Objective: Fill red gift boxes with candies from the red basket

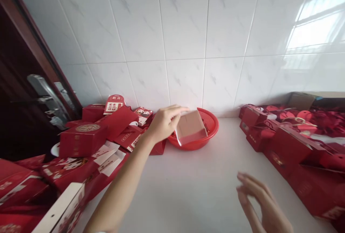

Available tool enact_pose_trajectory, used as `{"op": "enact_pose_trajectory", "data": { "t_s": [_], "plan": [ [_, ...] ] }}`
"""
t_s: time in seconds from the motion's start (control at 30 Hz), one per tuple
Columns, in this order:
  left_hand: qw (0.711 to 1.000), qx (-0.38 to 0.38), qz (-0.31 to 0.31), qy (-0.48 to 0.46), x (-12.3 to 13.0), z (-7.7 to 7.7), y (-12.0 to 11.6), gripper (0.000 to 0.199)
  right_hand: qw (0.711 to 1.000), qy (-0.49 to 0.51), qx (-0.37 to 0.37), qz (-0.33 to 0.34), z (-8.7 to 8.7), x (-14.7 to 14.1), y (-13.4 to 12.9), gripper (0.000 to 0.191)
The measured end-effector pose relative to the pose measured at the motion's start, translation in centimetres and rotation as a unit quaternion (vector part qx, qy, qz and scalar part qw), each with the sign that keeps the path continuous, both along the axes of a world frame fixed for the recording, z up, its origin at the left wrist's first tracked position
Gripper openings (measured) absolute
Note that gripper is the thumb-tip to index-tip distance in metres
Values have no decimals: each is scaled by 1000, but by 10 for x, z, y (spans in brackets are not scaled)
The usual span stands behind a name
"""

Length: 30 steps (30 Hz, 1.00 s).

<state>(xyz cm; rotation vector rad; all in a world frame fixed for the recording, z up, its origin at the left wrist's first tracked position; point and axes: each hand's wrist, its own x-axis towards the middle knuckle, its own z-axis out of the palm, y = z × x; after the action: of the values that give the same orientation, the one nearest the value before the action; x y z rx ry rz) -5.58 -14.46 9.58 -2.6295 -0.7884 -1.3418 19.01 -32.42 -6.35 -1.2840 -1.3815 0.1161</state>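
So we've got our left hand (167, 119) pinching a small box (190, 127) by its upper left edge, at least as far as we can see, since some fingertips are hidden. The box is tilted over the red basket (215, 123), its pale face towards us, covering a good part of the basket's near rim. Our right hand (262, 202) hangs loose over the table (199, 182), thumb and fingers curved apart, well away from the box

Room-wise, the basket's back edge sits near the tiled wall (185, 28), so we're tight there. On the left, the pile of red boxes (82, 139) comes up right beside the basket, and our forearm passes in front of it. Best space is the white tabletop from the basket's front towards us, and over to the row of red bags (285, 146) on the right
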Motion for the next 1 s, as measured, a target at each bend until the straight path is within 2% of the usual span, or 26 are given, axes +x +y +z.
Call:
{"op": "enact_pose_trajectory", "data": {
  "t_s": [0.07, 0.13, 0.23, 0.37, 0.47, 0.63, 0.73, 0.87, 1.0],
  "plan": [
    [999, 7, -30, 43, 14, -11, -23, 37, 998, -24, 50, 24, 29, -5, 15, 31],
    [997, 9, -48, 64, 23, -19, -41, 39, 995, -33, 85, 31, 51, -13, 32, 47],
    [995, -1, -71, 65, 29, -26, -60, 39, 996, -36, 66, 57, 65, -30, 50, 61],
    [996, -13, -77, 38, 30, -32, -76, 40, 995, -9, 38, 94, 65, -44, 58, 59],
    [995, -72, -68, 11, 30, -39, -78, 39, 991, 20, 13, 131, 65, -42, 63, 52],
    [977, -208, -34, 19, 25, -53, -55, 36, 975, 53, -38, 212, 60, -24, 84, 45],
    [965, -258, -5, 33, 23, -62, -39, 37, 967, 23, -60, 245, 51, -16, 93, 34],
    [953, -303, 13, 21, 25, -73, -25, 37, 961, -33, -111, 251, 37, -12, 94, 22],
    [929, -369, 14, 24, 19, -69, -21, 34, 959, -49, -172, 219, 33, -6, 93, 35]
  ]
}}
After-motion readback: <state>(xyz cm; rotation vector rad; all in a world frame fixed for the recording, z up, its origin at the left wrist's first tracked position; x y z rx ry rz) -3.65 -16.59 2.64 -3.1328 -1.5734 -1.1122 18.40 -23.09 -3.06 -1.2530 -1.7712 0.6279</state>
